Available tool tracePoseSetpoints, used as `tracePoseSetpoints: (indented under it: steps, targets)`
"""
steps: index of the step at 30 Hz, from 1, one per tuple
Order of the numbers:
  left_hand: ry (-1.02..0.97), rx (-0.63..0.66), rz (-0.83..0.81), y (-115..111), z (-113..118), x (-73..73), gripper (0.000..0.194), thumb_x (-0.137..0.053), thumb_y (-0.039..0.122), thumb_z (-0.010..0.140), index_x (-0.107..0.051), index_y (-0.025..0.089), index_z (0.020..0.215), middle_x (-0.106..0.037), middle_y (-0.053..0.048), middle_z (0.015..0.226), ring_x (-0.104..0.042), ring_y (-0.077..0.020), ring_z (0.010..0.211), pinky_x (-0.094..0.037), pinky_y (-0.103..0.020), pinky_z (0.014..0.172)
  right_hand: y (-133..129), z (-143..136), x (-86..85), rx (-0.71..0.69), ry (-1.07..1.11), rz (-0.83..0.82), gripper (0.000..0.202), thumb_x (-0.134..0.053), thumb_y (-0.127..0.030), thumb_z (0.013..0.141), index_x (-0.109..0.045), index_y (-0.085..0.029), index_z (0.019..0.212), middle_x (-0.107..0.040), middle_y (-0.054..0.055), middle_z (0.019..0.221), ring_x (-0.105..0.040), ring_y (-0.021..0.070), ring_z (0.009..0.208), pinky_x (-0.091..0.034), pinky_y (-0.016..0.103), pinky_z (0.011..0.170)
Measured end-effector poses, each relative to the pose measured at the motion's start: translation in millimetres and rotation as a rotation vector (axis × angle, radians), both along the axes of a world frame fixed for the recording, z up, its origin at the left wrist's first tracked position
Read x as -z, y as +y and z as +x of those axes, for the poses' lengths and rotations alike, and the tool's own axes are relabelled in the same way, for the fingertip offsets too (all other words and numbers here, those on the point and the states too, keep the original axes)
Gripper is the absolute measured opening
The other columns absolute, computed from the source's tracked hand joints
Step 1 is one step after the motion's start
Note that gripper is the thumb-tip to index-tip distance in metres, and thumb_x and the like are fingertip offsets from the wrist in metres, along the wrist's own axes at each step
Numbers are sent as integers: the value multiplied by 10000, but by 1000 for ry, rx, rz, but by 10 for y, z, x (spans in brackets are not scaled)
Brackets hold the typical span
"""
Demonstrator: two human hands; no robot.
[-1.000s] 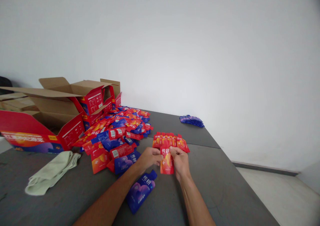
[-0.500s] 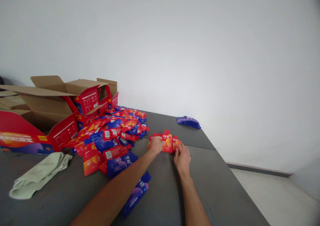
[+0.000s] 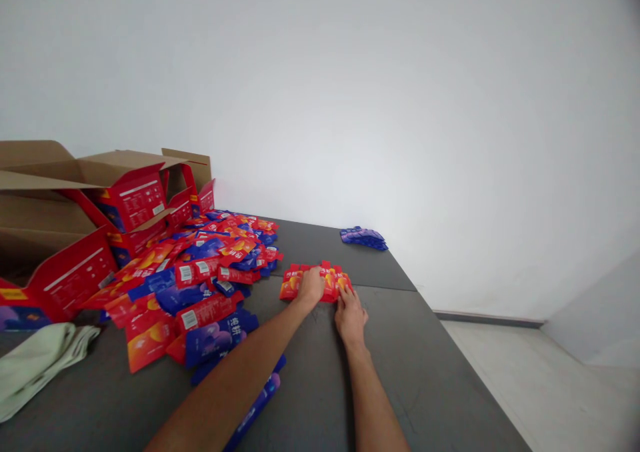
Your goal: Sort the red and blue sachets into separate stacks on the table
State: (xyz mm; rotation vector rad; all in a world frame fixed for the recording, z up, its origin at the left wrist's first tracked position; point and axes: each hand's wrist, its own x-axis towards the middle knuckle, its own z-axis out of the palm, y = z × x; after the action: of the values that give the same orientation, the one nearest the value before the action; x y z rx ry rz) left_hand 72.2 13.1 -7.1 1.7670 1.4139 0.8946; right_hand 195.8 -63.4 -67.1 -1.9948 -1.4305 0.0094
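Several red and orange pouches (image 3: 290, 285) lie overlapped in a short row on the grey table, printed faces up. My left hand (image 3: 312, 285) is closed over the middle of this row, its knuckles up and its fingertips mostly hidden. At the row's right end, my right hand (image 3: 350, 313) has its fingers bent onto the last red pouch. Left of my hands spreads a loose heap of red and blue pouches (image 3: 205, 292). A blue pouch (image 3: 257, 405) lies partly hidden under my left forearm.
Open red cardboard boxes (image 3: 75, 269) stand at the left, beside the heap. A folded pale green cloth (image 3: 43, 362) lies in front of them. Overlapped purple-blue pouches (image 3: 364, 237) rest near the table's far right edge. Behind the table (image 3: 400, 345) rises a white wall.
The view has shifted right. My left hand has moved along the red row toward my right hand, and more pouches show to its left. The row looks more closely overlapped.
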Motion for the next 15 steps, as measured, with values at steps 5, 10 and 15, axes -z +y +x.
tracePoseSetpoints:
  steps: [5, 10, 15]
  targets:
    - [133, -2, 44, -93, -46, 25, 241, -522, 222, 853, -745, 139, 889, -695, -180, 985, -596, -290, 1060, -386, -383, 963, -7, -10, -36, 10, 0, -35, 413, -369, -264, 930, -622, -306, 1253, -546, 55, 1392, -400, 253, 1341, -298, 464, 1019]
    - [287, 57, 236, -173, -104, 64, 283, -542, 321, 846, -751, 147, 925, -655, -174, 1100, -506, -314, 1149, -303, -418, 1053, -10, -7, -41, 4, 13, -19, 407, -360, -283, 947, -616, -313, 1262, -541, 41, 1400, -398, 236, 1348, -305, 433, 1027]
    - [444, 109, 340, -241, -91, 147, 367, -605, 386, 796, -717, 139, 1044, -641, -175, 1165, -487, -342, 1156, -321, -454, 1033, -30, -13, -75, 2, 3, -70, 417, -350, -279, 956, -590, -279, 1297, -509, 47, 1431, -381, 222, 1366, -303, 425, 1045]
